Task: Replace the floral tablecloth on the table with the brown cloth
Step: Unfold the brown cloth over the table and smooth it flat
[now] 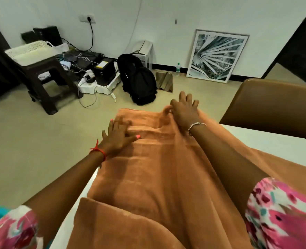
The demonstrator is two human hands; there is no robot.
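The brown cloth [159,173] lies partly folded along the white table [274,142], reaching its far end. My left hand [117,137] rests flat on the cloth's left side, fingers spread. My right hand [183,109] lies on the cloth's far edge with fingers stretched out; motion blur hides whether its thumb pinches the fabric. No floral tablecloth is in view.
A brown chair back [274,105] stands at the table's right. On the floor beyond are a black backpack [139,81], a dark stool [44,78] with a white basket [30,51], cables and boxes, a water bottle [178,69] and a framed picture [218,54] against the wall.
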